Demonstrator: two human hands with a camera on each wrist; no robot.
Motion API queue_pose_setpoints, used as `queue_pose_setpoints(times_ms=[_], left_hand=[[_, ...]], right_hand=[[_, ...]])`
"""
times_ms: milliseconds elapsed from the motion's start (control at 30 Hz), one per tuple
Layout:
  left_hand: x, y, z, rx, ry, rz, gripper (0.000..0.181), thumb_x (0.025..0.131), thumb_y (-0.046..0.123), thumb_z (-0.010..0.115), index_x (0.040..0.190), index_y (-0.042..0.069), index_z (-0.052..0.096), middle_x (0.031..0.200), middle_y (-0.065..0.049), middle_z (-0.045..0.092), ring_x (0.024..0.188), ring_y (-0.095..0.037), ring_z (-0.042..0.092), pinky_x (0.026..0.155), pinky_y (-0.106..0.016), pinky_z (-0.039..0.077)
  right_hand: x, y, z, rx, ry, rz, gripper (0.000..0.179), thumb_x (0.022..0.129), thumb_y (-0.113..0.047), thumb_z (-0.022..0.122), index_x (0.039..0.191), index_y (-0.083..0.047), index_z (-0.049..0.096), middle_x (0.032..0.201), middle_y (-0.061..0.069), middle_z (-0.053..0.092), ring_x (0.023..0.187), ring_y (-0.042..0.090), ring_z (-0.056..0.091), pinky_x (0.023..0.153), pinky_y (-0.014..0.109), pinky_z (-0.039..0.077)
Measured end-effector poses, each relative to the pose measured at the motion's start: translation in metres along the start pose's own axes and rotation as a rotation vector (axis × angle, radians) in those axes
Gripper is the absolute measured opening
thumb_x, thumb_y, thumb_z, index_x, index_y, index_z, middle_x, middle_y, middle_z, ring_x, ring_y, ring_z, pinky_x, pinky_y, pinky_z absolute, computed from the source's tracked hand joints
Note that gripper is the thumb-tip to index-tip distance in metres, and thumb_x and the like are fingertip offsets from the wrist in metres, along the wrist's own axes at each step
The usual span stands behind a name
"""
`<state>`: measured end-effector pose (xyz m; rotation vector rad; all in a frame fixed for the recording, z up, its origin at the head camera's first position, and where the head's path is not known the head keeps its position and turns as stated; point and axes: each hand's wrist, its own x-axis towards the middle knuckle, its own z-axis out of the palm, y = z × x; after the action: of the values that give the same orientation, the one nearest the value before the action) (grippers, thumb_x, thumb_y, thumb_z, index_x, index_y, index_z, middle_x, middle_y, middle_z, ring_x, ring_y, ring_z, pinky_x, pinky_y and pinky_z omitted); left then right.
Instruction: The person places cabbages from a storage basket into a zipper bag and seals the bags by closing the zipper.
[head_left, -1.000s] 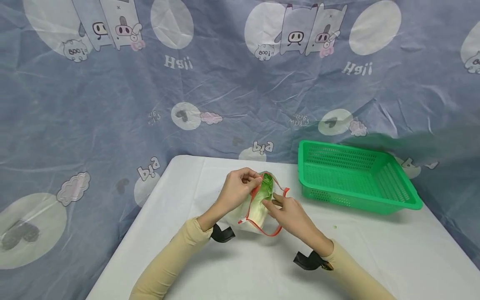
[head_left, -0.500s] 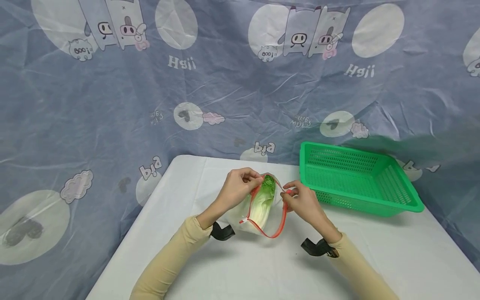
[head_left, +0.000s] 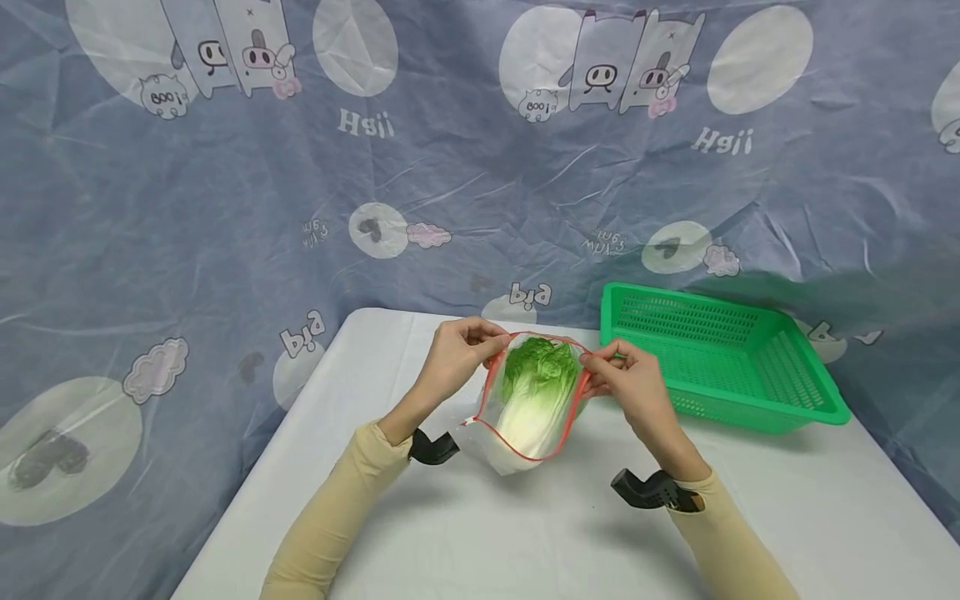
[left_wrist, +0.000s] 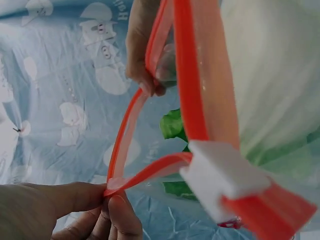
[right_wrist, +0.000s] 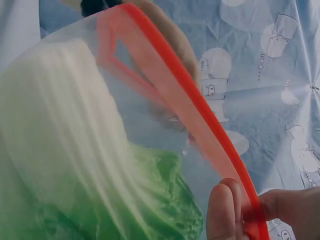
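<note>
A clear zip bag (head_left: 489, 417) with a red-edged mouth hangs between both hands, its mouth spread wide. Inside it lies a napa cabbage (head_left: 534, 404), green leaves toward the back and white stem toward the front. My left hand (head_left: 459, 354) pinches the red rim at the back left between thumb and fingers. On the other side, my right hand (head_left: 630, 379) pinches the rim's right edge. A white zip slider (left_wrist: 222, 175) sits on the red strip, large in the left wrist view. Through the clear plastic, the right wrist view shows the cabbage (right_wrist: 65, 125).
A green plastic basket (head_left: 712, 367) with perforated sides stands at the back right of the white table (head_left: 525, 542). Behind the table hangs a blue-grey patterned cloth (head_left: 480, 167). Black wrist mounts (head_left: 652, 490) show on both forearms.
My right hand has moved from the cabbage to the bag's right rim and gripped it. Both hands have lifted a little and spread apart, and the bag's mouth is wider, showing more cabbage.
</note>
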<state>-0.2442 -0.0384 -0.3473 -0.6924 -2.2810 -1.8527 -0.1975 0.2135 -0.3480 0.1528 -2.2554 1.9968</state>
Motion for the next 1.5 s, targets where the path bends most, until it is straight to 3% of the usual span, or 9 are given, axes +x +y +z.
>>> queue_pose_setpoints(times_ms=[200, 333, 467, 533, 600, 800, 1133, 1333, 1500], left_hand=[[-0.002, 0.002, -0.002, 0.104, -0.127, 0.017, 0.011, 0.088, 0.020, 0.071, 0.090, 0.013, 0.063, 0.079, -0.006, 0.070, 0.068, -0.022, 0.066, 0.064, -0.036, 0.056], [-0.012, 0.013, -0.012, 0.304, -0.293, 0.029, 0.018, 0.086, 0.029, 0.073, 0.083, 0.016, 0.062, 0.076, -0.003, 0.067, 0.066, -0.014, 0.062, 0.061, -0.027, 0.051], [-0.021, 0.020, -0.019, 0.507, -0.516, -0.034, 0.027, 0.080, 0.039, 0.077, 0.079, 0.017, 0.061, 0.073, 0.002, 0.064, 0.063, -0.008, 0.056, 0.059, -0.024, 0.046], [-0.023, 0.019, -0.016, 0.561, -0.609, -0.052, 0.027, 0.079, 0.036, 0.079, 0.080, 0.016, 0.061, 0.073, 0.002, 0.063, 0.063, -0.008, 0.054, 0.060, -0.023, 0.046], [-0.022, 0.015, -0.012, 0.594, -0.645, -0.052, 0.023, 0.081, 0.027, 0.079, 0.081, 0.013, 0.060, 0.073, 0.003, 0.061, 0.063, -0.008, 0.054, 0.060, -0.022, 0.045], [-0.015, 0.002, -0.003, 0.624, -0.590, -0.033, 0.015, 0.081, 0.012, 0.077, 0.085, 0.009, 0.063, 0.069, 0.003, 0.061, 0.063, -0.009, 0.054, 0.059, -0.022, 0.044], [-0.002, -0.002, -0.012, 0.465, -0.501, 0.001, 0.006, 0.081, 0.019, 0.078, 0.084, 0.014, 0.076, 0.078, 0.007, 0.072, 0.068, -0.003, 0.064, 0.063, -0.022, 0.052], [0.001, 0.005, -0.030, 0.339, -0.362, -0.030, 0.007, 0.081, 0.020, 0.078, 0.086, 0.015, 0.078, 0.082, 0.004, 0.073, 0.073, -0.013, 0.067, 0.066, -0.026, 0.053], [0.005, 0.008, -0.046, 0.252, -0.232, -0.001, 0.008, 0.083, 0.025, 0.076, 0.087, 0.019, 0.078, 0.082, 0.000, 0.073, 0.074, -0.018, 0.066, 0.066, -0.031, 0.053]], right_hand=[[0.005, 0.004, -0.005, 0.074, 0.048, 0.011, 0.026, 0.090, -0.019, 0.069, 0.091, 0.003, 0.056, 0.066, 0.002, 0.069, 0.057, 0.018, 0.069, 0.064, 0.040, 0.059], [0.007, 0.006, -0.008, 0.143, 0.101, -0.004, 0.027, 0.090, -0.018, 0.069, 0.091, 0.005, 0.055, 0.069, 0.004, 0.071, 0.057, 0.017, 0.070, 0.064, 0.037, 0.059], [0.011, 0.006, -0.013, 0.218, 0.148, -0.033, 0.021, 0.091, -0.015, 0.068, 0.088, 0.003, 0.056, 0.071, 0.006, 0.072, 0.058, 0.016, 0.070, 0.064, 0.031, 0.059], [0.013, 0.006, -0.015, 0.252, 0.157, -0.041, 0.019, 0.091, -0.013, 0.067, 0.088, 0.002, 0.056, 0.072, 0.007, 0.072, 0.059, 0.016, 0.071, 0.064, 0.030, 0.059], [0.014, 0.007, -0.018, 0.276, 0.159, -0.040, 0.018, 0.091, -0.012, 0.067, 0.087, 0.002, 0.056, 0.072, 0.008, 0.072, 0.059, 0.016, 0.071, 0.064, 0.030, 0.059], [0.017, 0.009, -0.026, 0.287, 0.148, -0.040, 0.017, 0.091, -0.010, 0.066, 0.092, 0.003, 0.057, 0.073, 0.007, 0.072, 0.061, 0.017, 0.071, 0.064, 0.031, 0.059], [0.016, 0.002, -0.043, 0.268, 0.108, -0.039, 0.012, 0.090, -0.010, 0.067, 0.089, -0.002, 0.059, 0.074, 0.005, 0.072, 0.063, 0.018, 0.072, 0.067, 0.032, 0.059], [0.014, -0.006, -0.056, 0.222, 0.066, -0.015, 0.020, 0.089, -0.016, 0.070, 0.089, 0.000, 0.059, 0.075, 0.006, 0.073, 0.064, 0.018, 0.072, 0.069, 0.032, 0.059], [0.015, -0.011, -0.064, 0.193, 0.034, 0.046, 0.028, 0.088, -0.025, 0.071, 0.092, -0.001, 0.059, 0.082, 0.006, 0.073, 0.073, 0.020, 0.073, 0.077, 0.035, 0.058]])
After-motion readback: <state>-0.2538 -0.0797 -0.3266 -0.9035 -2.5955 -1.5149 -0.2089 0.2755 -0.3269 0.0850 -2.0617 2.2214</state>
